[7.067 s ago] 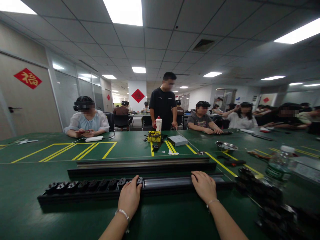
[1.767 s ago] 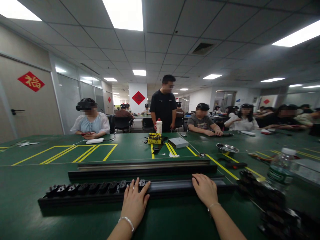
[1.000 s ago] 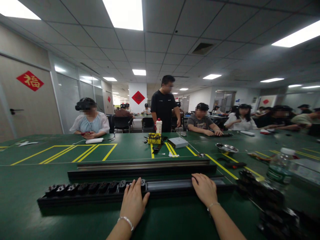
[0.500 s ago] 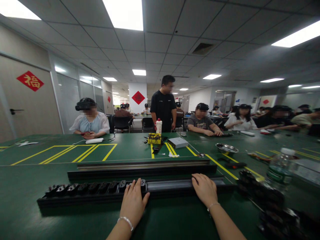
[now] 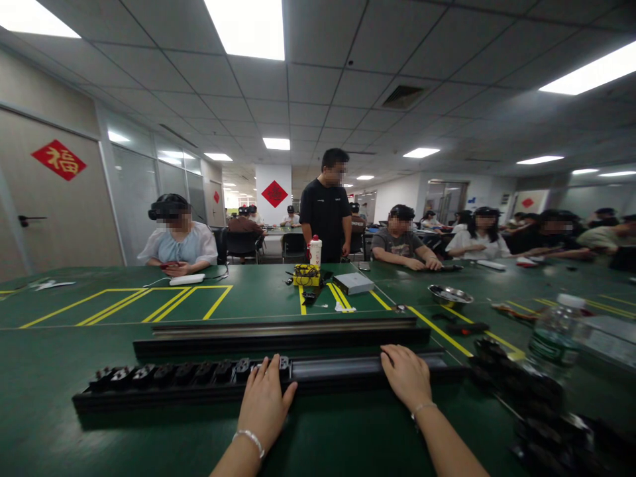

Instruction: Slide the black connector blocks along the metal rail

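A long black channel [image 5: 338, 372] lies crosswise before me, its left half filled with a row of several black socket modules [image 5: 185, 374]. My left hand [image 5: 262, 397] rests over the right end of that row, fingers stretched and thumb apart, covering part of the modules there. On the bare right stretch of the channel lies my right hand [image 5: 407, 379], its fingers loosely extended and bent over the near edge. Neither hand visibly grips anything. Just behind, a second long black rail [image 5: 283, 343] runs parallel to the channel.
A dark heap of black modules [image 5: 517, 384] sits at the right, beside a plastic bottle [image 5: 556, 338]. Farther back are a metal bowl [image 5: 450, 296], a red-and-black tool [image 5: 467, 327], a grey box [image 5: 353, 283] and a yellow box [image 5: 307, 275]. Several people are around the green table [image 5: 149, 437].
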`<state>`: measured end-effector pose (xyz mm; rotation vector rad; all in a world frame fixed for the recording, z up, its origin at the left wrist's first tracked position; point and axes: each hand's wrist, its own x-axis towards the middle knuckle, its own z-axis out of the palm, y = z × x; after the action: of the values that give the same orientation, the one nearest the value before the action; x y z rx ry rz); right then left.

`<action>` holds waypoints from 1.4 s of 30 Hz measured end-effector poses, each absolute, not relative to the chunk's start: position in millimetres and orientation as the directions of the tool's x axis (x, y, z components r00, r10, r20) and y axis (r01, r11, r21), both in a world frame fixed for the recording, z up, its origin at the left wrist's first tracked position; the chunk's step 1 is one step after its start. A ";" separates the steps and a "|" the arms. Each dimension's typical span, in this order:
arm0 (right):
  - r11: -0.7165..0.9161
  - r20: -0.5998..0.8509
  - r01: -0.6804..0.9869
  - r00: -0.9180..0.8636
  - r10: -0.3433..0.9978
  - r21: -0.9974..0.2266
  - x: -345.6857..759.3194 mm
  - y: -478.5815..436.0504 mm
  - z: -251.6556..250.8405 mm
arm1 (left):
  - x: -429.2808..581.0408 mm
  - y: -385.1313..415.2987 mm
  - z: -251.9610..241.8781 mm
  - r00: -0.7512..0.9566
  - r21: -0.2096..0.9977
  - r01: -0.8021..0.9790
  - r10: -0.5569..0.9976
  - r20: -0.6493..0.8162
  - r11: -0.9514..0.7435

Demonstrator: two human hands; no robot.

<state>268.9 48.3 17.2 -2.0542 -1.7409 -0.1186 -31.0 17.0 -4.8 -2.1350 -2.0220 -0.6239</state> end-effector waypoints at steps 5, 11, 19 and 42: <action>-0.121 0.332 0.955 0.210 0.920 -0.270 269.2 48.8 16.9 | -31.8 17.7 -5.8 0.015 0.191 0.977 0.921 0.390 -0.097; -0.111 0.346 0.957 0.204 0.916 -0.269 269.8 49.9 14.4 | -31.8 17.6 -6.0 0.027 0.162 0.982 0.916 0.401 -0.100; -0.113 0.340 0.952 0.211 0.916 -0.286 269.7 49.2 15.0 | -31.3 16.7 -3.7 0.019 0.178 0.979 0.924 0.383 -0.094; -0.108 0.338 0.951 0.207 0.918 -0.291 269.5 49.4 15.2 | -30.5 14.5 -2.1 0.039 0.175 0.978 0.917 0.398 -0.117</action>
<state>269.5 49.4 15.2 -2.0493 -1.7330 -0.0996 -30.5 14.5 -2.1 -2.1541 -1.9847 -0.6331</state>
